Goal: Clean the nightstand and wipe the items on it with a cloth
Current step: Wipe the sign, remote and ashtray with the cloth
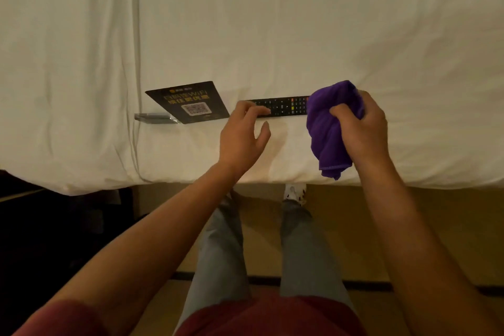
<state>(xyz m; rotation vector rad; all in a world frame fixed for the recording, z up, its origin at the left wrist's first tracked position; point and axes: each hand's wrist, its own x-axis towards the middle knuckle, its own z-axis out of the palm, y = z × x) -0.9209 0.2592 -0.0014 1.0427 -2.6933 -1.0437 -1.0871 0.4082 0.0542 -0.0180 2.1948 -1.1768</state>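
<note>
A black remote control [283,106] lies flat on the white bed sheet [272,22]. My left hand [242,133] hovers at the remote's left end with fingers spread, its fingertips over the buttons, holding nothing. My right hand [360,123] grips a bunched purple cloth [327,128] just right of the remote, and the cloth covers the remote's right end. A black WiFi sign with a QR code [188,102] lies left of the remote, with its clear acrylic base [154,117] pointing left. No nightstand is in view.
The bed's near edge [191,181] runs across the middle of the view. Below it are the wooden floor [381,226], my legs and a white shoe [294,191]. A dark area [54,240] lies at the lower left.
</note>
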